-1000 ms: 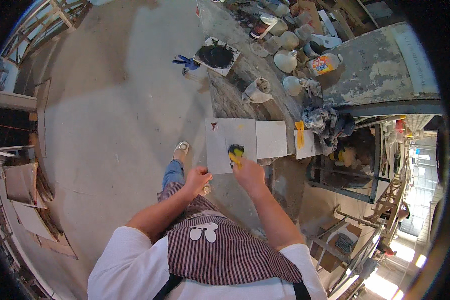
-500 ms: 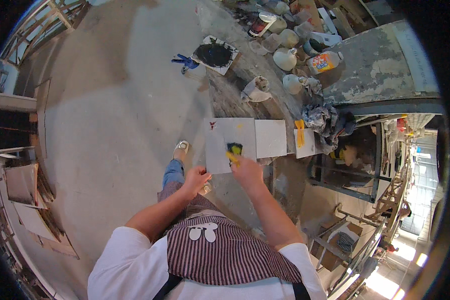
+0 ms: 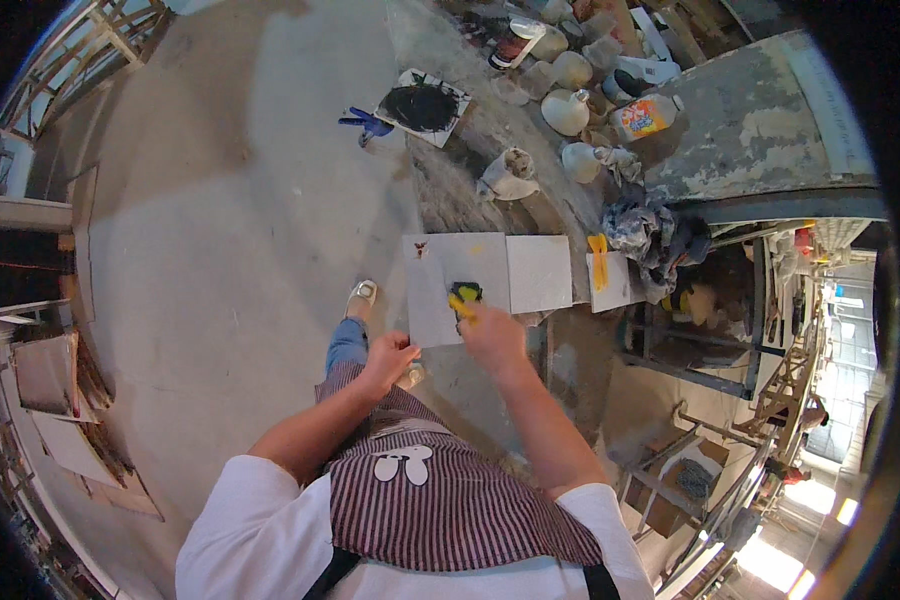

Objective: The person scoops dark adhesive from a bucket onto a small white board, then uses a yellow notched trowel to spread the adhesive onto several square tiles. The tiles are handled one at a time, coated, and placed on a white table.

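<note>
A white panel (image 3: 435,290) lies on the near end of the worktable, with a small reddish-brown mark and a faint yellow smear on its far part. My left hand (image 3: 390,357) pinches the panel's near left corner. In my right hand (image 3: 492,338) is a yellow-handled scraper (image 3: 463,305); its flat, dark head with a lime-green patch rests over the panel's middle. Fine detail of that head is too small to tell. A second white panel (image 3: 539,272) lies to the right, and beyond it a smaller white board (image 3: 611,285) carries a yellow tool (image 3: 598,262).
Farther along the worktable (image 3: 450,195) are a cloth-wrapped pot (image 3: 510,175), a black-smeared tray (image 3: 425,107), a blue glove (image 3: 368,124), several jugs and a bottle (image 3: 646,117). Crumpled dark plastic (image 3: 638,230) sits right of the panels. A metal frame (image 3: 695,370) stands lower right.
The scraper has tilted slightly in my right hand, its handle now pointing more to the left. My left hand keeps its place at the corner. The whole view has shifted a little.
</note>
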A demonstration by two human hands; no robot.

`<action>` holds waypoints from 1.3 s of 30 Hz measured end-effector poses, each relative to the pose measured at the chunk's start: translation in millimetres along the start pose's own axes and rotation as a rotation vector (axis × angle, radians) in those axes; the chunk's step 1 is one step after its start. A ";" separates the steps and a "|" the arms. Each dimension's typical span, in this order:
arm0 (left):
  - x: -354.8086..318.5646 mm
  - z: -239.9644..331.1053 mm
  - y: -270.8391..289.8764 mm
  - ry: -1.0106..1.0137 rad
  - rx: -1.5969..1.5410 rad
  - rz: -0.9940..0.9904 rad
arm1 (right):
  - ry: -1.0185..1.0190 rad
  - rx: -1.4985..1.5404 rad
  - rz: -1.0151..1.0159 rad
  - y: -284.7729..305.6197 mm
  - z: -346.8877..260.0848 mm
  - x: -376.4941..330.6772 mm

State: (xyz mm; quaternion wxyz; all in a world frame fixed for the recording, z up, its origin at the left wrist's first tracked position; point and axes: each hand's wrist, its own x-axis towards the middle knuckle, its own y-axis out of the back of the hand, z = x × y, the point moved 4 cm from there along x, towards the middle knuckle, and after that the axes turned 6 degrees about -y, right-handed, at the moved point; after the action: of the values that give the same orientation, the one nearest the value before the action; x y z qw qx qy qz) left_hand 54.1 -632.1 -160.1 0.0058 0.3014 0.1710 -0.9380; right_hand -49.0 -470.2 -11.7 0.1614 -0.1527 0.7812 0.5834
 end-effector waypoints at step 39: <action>-70.9 159.2 -45.8 -0.011 -0.172 -0.469 | -0.518 1.481 -0.374 26.5 85.6 -108.6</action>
State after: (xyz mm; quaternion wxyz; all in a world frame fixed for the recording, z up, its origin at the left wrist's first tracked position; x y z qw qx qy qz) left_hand 17.2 -647.1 15.7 -0.1853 0.2466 0.3155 -0.8974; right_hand 43.9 -375.3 35.0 0.4915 0.0058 0.8644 -0.1057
